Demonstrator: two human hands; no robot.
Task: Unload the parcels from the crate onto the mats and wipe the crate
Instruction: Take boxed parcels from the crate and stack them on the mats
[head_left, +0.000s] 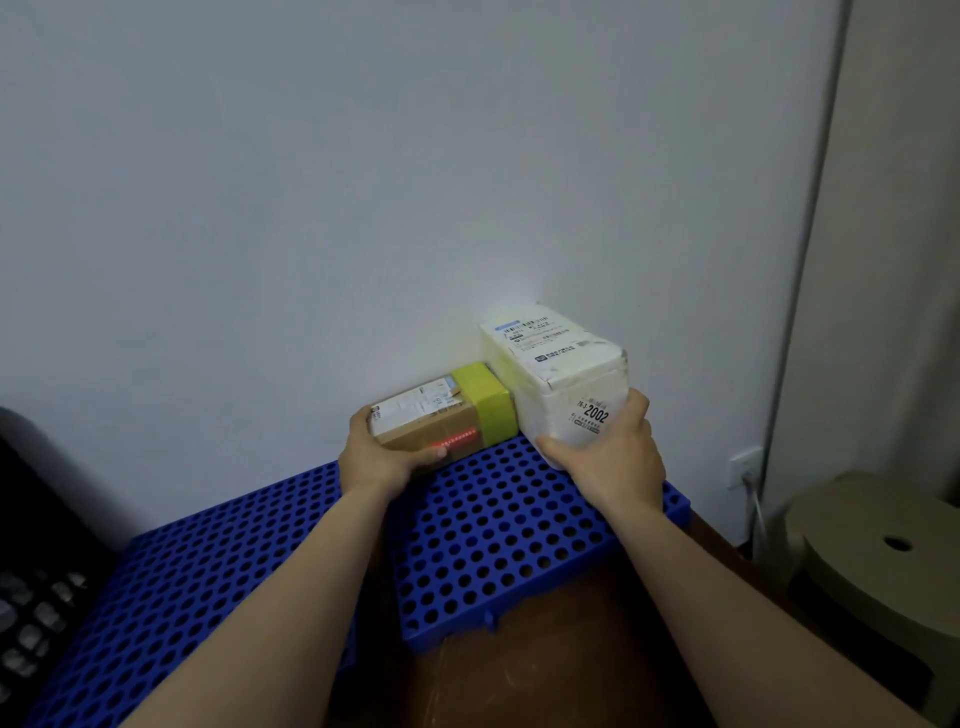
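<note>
Left hand (382, 457) grasps brown box (431, 423) at its near-left corner; long axis runs rightward from hand. Right hand (610, 457) grasps white box (550, 358) by its near end; long axis points away from hand.

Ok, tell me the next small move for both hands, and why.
Probably let go of both parcels and draw back. The left hand grips the brown cardboard parcel with yellow tape, the right hand the white foam parcel; both seem to rest on the blue perforated plastic mat by the wall.
</note>
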